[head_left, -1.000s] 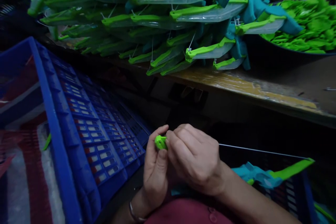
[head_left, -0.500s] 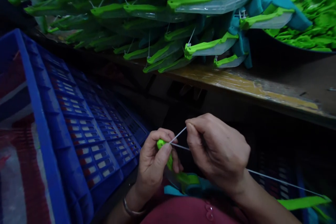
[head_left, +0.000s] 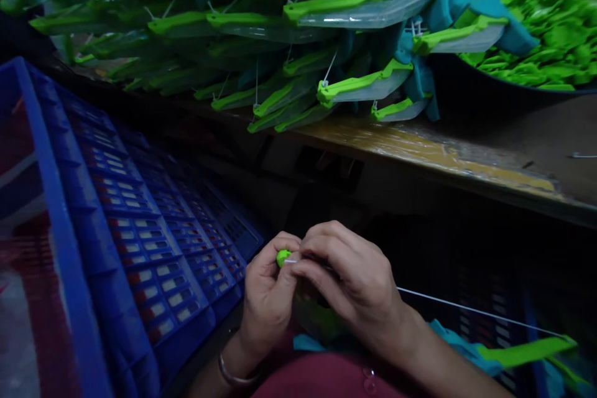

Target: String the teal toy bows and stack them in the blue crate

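My left hand (head_left: 267, 292) is closed around a bright green plastic piece (head_left: 282, 257), whose rounded tip shows between thumb and index finger. My right hand (head_left: 354, 280) meets it there, thumb and fingers pinched on a white string (head_left: 480, 309). A short bit of the string crosses the left thumb tip. Behind the right wrist the string runs out to a green arm (head_left: 532, 351) of a teal-and-green plastic part at lower right. Below my hands, a teal piece (head_left: 308, 342) shows in the dark; most of the held thing is hidden.
A blue slatted crate (head_left: 79, 249) stands at my left. Ahead, a bench edge (head_left: 420, 152) carries stacked teal-and-green pieces with clear panels (head_left: 354, 9), several with white strings. A dark tub at right holds loose green parts (head_left: 550, 31).
My right hand has moved left and down, from pulling the string taut to touching my left fingertips. My left hand stays around the green piece. The view has shifted slightly.
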Available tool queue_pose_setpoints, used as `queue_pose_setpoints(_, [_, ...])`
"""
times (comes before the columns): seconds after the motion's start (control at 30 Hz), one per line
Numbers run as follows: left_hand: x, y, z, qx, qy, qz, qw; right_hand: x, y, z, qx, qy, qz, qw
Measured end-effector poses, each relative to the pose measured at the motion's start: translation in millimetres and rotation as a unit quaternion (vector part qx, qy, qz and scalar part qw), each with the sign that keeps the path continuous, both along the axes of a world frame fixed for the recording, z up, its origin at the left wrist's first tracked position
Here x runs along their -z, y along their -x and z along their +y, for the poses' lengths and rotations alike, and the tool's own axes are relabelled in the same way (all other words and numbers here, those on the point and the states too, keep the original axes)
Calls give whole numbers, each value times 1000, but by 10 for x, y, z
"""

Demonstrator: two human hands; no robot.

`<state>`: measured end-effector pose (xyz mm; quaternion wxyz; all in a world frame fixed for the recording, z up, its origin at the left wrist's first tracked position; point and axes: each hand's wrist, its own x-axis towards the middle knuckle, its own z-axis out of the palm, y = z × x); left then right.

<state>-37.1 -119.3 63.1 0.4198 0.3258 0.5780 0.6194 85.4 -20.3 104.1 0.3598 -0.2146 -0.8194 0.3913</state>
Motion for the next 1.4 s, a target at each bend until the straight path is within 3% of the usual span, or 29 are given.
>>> queue_pose_setpoints(0.2, [-5, -18, -3, 16, -18, -92, 995, 103, -4, -62, 27, 81, -35, 996])
queue_pose_setpoints(0.4, [-7, -14, -3, 32, -19, -142, 989, 186, -16, -111, 31, 69, -3, 997])
queue_pose_setpoints(0.5, [-19, 8, 12, 50, -34, -167, 984, 230, -17, -95, 25, 41, 8, 999])
queue_pose_setpoints(0.7, [-58, 41, 82, 56, -17, -202, 978, 266, -44, -66, 15, -102, 6, 995])
queue_pose_setpoints(0.93, [-15, 6, 105, 36, 10, -195, 980, 117, -132, -41, -38, 29, -30, 998])
queue_pose_setpoints(1.13, [-8, 54, 135, 89, 15, -252, 963, 175, -99, 5, -51, 9, 57, 997])
queue_pose_setpoints(1.4, [5, 67, 121, 74, 2, -228, 971, 167, -124, 44, -58, 25, 43, 997])
